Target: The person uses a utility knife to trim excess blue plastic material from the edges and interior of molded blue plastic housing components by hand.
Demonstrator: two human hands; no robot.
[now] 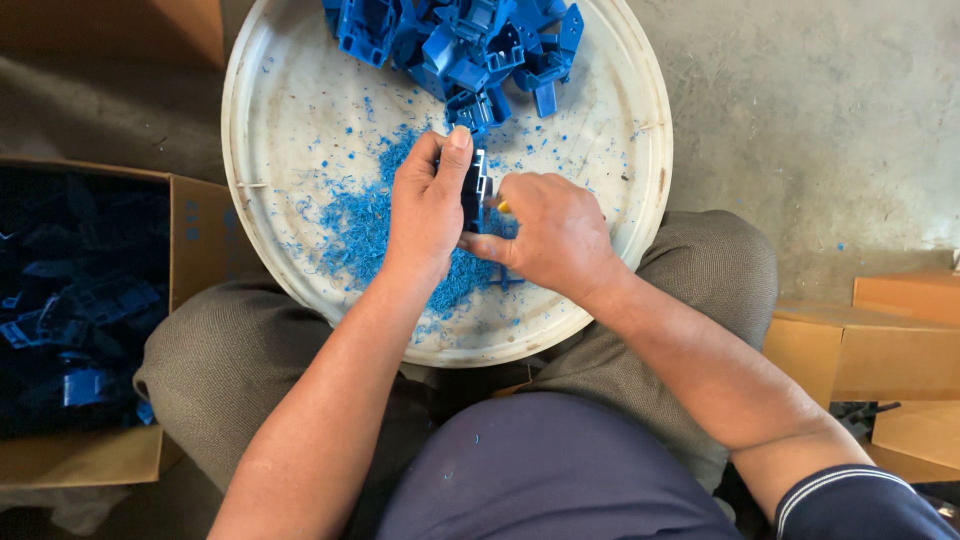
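A: What do the hands hold?

B: The left hand (428,205) grips a blue plastic part (474,188), fingers (455,160) curled over its top. The right hand (550,235) is closed on a small tool with a yellow bit (504,207) showing, pressed to the part's side.

A: What risk is there?

B: I judge the tool could slip toward the left fingers, which sit just beside it. Below the fingers, blue shavings (365,225) cover a round white tray (300,110); beyond the fingertips lies a pile of parts (470,45).

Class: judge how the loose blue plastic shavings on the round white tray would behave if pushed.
The blue plastic shavings look thin and curly, so probably very light, scattering rather than sliding together. Specks spread across the round white tray suggest they drift or cling easily.
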